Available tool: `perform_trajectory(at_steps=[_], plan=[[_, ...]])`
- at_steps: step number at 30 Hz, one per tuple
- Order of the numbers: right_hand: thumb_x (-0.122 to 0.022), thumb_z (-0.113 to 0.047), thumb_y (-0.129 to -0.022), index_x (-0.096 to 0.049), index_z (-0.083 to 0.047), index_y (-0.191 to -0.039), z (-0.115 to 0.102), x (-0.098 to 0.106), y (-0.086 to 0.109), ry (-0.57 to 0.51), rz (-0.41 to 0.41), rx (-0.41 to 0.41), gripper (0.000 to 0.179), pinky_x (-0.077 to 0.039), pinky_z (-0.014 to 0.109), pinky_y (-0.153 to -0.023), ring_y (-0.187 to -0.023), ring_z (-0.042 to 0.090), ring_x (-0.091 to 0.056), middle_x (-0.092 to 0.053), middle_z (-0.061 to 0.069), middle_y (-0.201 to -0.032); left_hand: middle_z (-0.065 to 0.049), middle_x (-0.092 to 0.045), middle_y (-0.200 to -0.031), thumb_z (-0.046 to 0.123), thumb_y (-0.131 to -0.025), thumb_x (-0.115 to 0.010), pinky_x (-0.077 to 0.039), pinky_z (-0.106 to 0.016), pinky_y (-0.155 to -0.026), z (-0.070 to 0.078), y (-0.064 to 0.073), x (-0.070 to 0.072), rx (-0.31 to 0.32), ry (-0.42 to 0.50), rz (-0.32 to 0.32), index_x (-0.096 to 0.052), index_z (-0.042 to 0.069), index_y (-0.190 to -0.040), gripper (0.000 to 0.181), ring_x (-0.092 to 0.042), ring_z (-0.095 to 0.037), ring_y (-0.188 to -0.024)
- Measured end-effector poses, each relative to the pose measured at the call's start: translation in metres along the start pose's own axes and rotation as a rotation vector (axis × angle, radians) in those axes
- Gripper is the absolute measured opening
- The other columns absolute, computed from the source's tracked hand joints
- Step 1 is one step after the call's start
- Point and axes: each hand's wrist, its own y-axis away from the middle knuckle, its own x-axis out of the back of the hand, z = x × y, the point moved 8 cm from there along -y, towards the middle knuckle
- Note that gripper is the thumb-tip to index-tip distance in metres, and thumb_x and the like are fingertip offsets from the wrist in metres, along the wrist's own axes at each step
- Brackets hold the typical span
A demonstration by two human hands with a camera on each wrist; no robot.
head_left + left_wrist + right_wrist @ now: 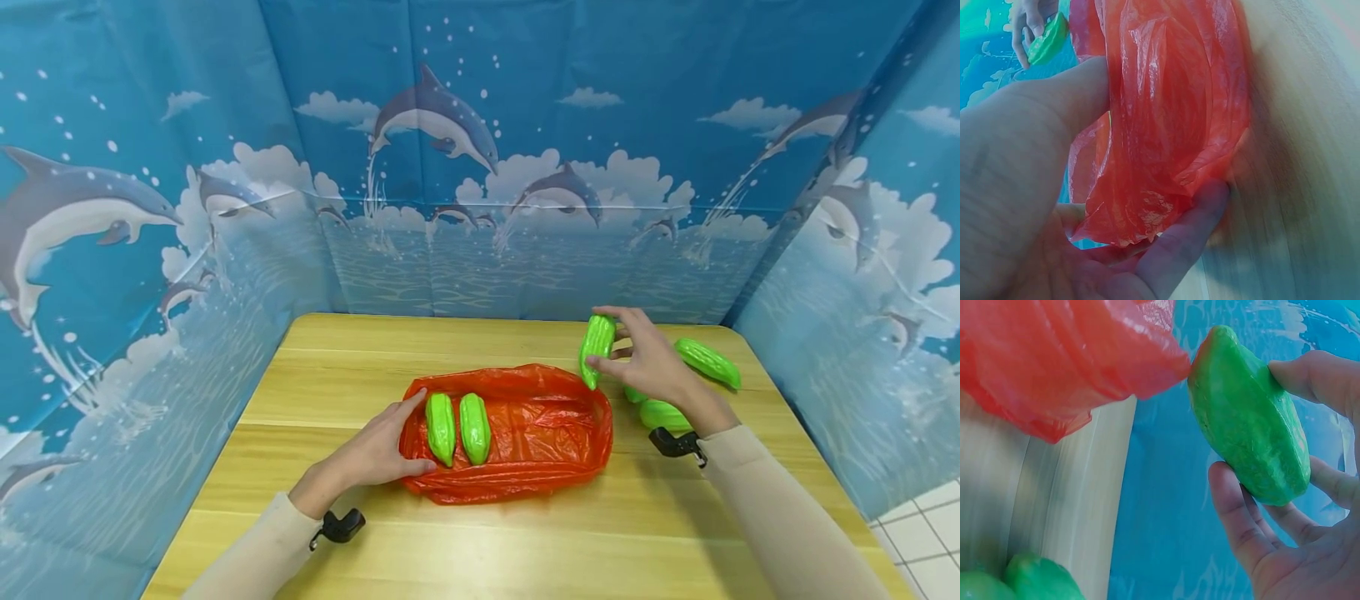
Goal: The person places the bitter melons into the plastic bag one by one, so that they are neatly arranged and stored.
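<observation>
A red plastic bag (517,483) lies open on the table, its mouth spread wide. Two green ridged bitter melons (441,427) rest side by side in its left part. My left hand (375,442) holds the bag's left end, the thumb on one side and the fingers on the other, as the left wrist view shows. Above the bag's far right corner, my right hand (647,358) grips another bitter melon (596,346) between thumb and fingers. In the right wrist view this melon (1247,419) overlaps the bag's edge (1147,369).
Right of the bag, more bitter melons lie on the wooden table (480,550): one (707,364) near the far right corner, others (663,415) partly hidden beneath my right hand. A blue dolphin-print curtain (480,267) encloses the table's back and sides.
</observation>
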Motion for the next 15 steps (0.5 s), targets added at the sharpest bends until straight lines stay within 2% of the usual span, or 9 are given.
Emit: perform_trajectory(at_steps=[15], plan=[[-0.089, -0.029, -0.106, -0.044, -0.016, -0.179, -0.019, -0.016, -0.001, -0.021, -0.045, 0.038, 0.087, -0.069, 0.062, -0.108, -0.135, 0.044, -0.065, -0.046, 0.025, -0.168, -0.027, -0.049, -0.179, 0.042, -0.095, -0.097, -0.048, -0.07, -0.133, 0.0, 0.001, 0.001, -0.001, 0.006, -0.003, -0.028, 0.009, -0.186, 0.119, -0.055, -0.048, -0.161]])
